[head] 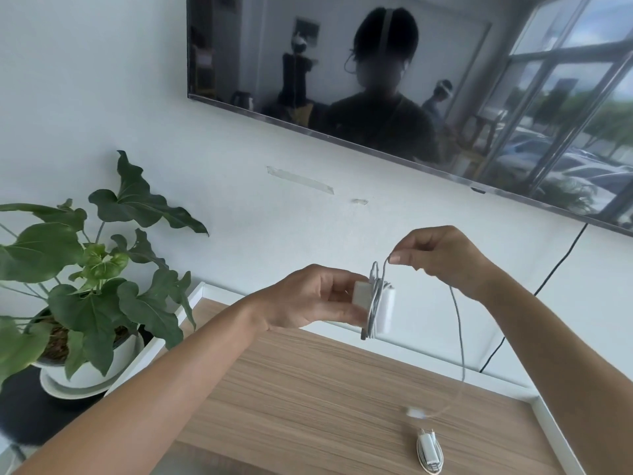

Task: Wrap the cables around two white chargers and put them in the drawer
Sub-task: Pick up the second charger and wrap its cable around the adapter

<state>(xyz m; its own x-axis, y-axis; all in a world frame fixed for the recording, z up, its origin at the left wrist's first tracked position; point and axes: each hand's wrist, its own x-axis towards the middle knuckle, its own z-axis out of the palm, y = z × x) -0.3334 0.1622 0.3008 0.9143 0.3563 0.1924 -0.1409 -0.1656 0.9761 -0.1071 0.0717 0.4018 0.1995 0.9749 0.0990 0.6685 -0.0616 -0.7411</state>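
My left hand [308, 298] grips a white charger [380, 311] in the air above the wooden top, with several turns of its pale cable wound round the block. Just above and to the right, my right hand [442, 258] pinches the loose cable [457, 313], which hangs down from my fingers to a blurred plug end [415, 413] near the surface. A second white charger [429, 452], its cable coiled round it, lies flat on the wooden top [291, 389] at the lower right. No drawer is in view.
A potted plant [85, 286] in a white pot stands on a dark stool at the left. A wall-mounted TV [445, 80] hangs above, and a black cord [534, 296] runs down the wall at the right. White rims edge the wooden top.
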